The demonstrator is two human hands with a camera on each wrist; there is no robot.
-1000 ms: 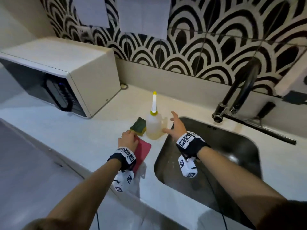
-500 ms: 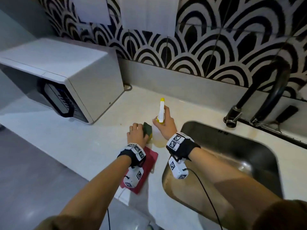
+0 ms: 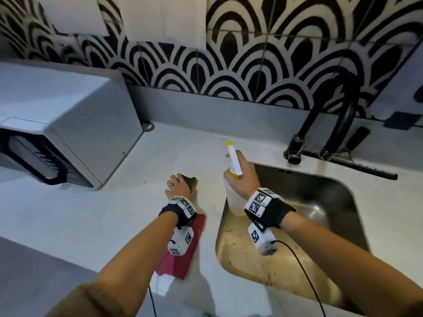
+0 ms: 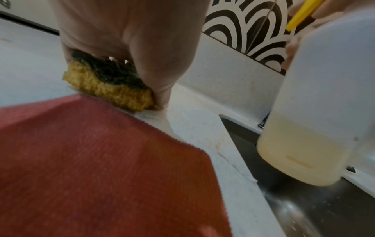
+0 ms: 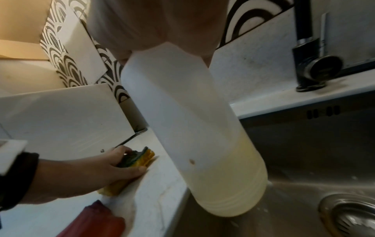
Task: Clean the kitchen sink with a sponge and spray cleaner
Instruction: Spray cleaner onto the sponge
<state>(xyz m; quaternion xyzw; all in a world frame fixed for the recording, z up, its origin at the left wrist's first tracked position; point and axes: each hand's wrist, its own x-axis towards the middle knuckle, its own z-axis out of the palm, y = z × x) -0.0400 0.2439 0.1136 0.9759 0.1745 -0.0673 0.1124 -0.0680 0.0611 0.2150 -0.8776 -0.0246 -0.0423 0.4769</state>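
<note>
Over the sink's (image 3: 343, 202) left rim, at about seven o'clock from the black faucet (image 3: 343, 124), your right hand (image 3: 242, 177) has its fingers wrapped round the neck of the spray bottle (image 3: 235, 202) and carries it clear of the counter. You hold it high on the neck, likely so a finger can reach the trigger while the heavy, liquid-filled base hangs free. Its long axis runs nearly upright, tipped a little: the base leans toward five o'clock over the basin, the white-and-yellow head points toward eleven o'clock at the tiled wall, so it must turn before any spray reaches the steel.

At nine o'clock from the bottle, on the white counter (image 3: 114, 213), your left hand (image 3: 177, 187) clamps the sponge (image 4: 109, 89), fingers on its dark scouring face and thumb against the yellow foam. It sits down on the counter, its near edge touching the red cloth (image 3: 183, 255), not yet lifted
</note>
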